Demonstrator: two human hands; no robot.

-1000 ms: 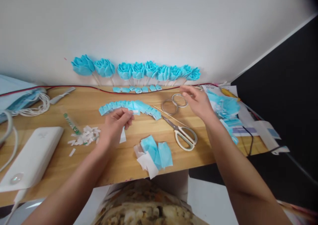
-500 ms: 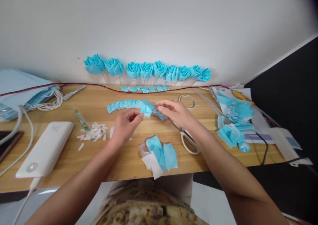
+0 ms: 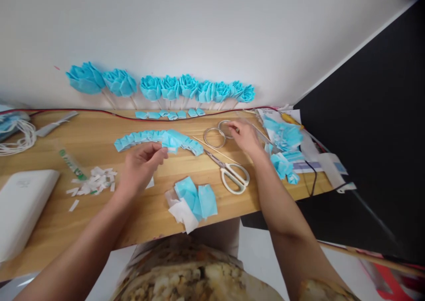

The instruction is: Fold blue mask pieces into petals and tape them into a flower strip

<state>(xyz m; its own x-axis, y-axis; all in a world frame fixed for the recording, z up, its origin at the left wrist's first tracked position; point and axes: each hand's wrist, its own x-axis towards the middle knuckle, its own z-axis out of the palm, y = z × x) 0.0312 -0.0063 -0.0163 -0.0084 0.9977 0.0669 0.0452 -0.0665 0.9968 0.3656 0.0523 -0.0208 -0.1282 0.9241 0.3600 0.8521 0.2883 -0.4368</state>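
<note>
Between thumb and fingers, my left hand [image 3: 141, 164] pinches a folded blue fabric petal [image 3: 170, 143] that has a small white strip on it. The petal is held over a curved row of overlapping blue petals [image 3: 139, 137] lying on the table. My right hand [image 3: 245, 135] reaches farther back, its fingertips closed at the edge of a thin roll of tape [image 3: 223, 125]. A second ring-shaped roll [image 3: 214, 137] lies beside it. Nearer to me are white-handled scissors [image 3: 235, 177] and a thin wooden stick [image 3: 209, 148].
Blue fabric roses [image 3: 171, 88] on sticks lean along the wall. Small blue pieces [image 3: 172, 115] lie before them. White paper strips [image 3: 96, 180], cut fabric pieces [image 3: 192, 197], a power bank [image 3: 28, 203], a utility knife [image 3: 56, 124] and crumpled blue fabric [image 3: 285, 135] lie around.
My right hand has left the petals and moved back and right to the tape roll, uncovering the scissors. My left hand still holds the petal. The view has swung right.
</note>
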